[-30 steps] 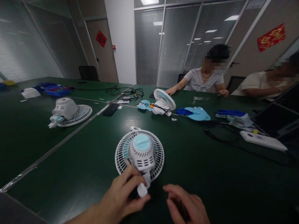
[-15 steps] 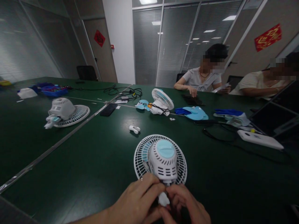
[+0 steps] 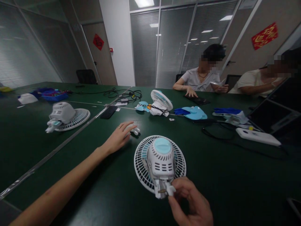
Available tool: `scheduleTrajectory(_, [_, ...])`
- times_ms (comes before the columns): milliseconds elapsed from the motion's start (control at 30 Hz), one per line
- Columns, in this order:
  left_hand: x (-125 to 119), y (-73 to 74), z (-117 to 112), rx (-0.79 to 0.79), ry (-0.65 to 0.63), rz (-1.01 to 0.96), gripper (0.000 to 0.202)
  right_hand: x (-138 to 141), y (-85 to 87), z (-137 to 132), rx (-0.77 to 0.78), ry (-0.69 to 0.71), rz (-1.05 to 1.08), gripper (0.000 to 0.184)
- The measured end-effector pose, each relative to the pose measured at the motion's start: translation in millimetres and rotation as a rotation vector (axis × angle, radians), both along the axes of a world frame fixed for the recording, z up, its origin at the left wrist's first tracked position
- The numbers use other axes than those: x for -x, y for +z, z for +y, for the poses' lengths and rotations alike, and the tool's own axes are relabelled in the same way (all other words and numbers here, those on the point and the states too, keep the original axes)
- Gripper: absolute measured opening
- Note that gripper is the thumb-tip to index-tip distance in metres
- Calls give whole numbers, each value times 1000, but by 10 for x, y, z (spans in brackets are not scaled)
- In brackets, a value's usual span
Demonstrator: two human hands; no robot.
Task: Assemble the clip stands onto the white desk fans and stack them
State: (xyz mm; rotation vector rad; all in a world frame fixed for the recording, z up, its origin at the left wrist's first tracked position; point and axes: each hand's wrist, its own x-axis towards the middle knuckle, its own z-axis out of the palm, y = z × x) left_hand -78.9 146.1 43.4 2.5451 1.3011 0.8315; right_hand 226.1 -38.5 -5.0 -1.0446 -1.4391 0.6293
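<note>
A small white fan (image 3: 163, 161) lies face down on the green table in front of me, its round grille beneath and a light blue cap on its motor housing. My right hand (image 3: 191, 199) pinches a small white plastic piece (image 3: 170, 189) at the fan's near end, where a short metal rod shows. My left hand (image 3: 121, 136) is stretched out beyond the fan on the left, fingers extended. Its fingertips are over a loose white plastic part (image 3: 135, 131), partly covering it; whether they touch it I cannot tell.
Another fan (image 3: 63, 116) lies at left, and a third fan (image 3: 161, 103) stands further back beside blue blades. A phone (image 3: 108, 112), cables, gloves (image 3: 229, 113), a white power bank-like case (image 3: 257, 136) and a blue tray (image 3: 54, 95) are about. Two people sit across the table.
My left hand has left the fan's near end and moved forward and left to the loose white part. My right hand stays at the fan, now pinching the small piece from the right.
</note>
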Motion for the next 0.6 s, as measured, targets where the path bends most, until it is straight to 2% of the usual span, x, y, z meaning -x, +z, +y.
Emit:
scheduleTrajectory(67, [-3,-64,226,87,-54,45,37,-50,-10,39,-31,43,-19,12])
scheduleTrajectory(133, [-50,-136,317,143,-48,43,37,-94,-18,67,-48,68,-23,15])
scheduleTrajectory(200, [-93,-180,295,182,-1,8,38,-126,-25,79,-30,65,8,14])
scheduleTrajectory(267, [-109,-173,162,216,60,-49,39,-145,-30,77,10,52,43,11])
scheduleTrajectory(367, [-95,-77,-268,261,165,-166,45,-157,-34,72,42,19,79,10])
scheduleTrajectory(467, [-126,5,-920,326,224,-257,42,-124,-43,69,53,25,100,8])
scheduleTrajectory(533, [-220,-22,-1371,376,225,-330,42,-61,-49,54,65,69,110,7])
scheduleTrajectory(600, [-377,-120,-1744,455,198,-564,46,24,-52,23,61,98,134,10])
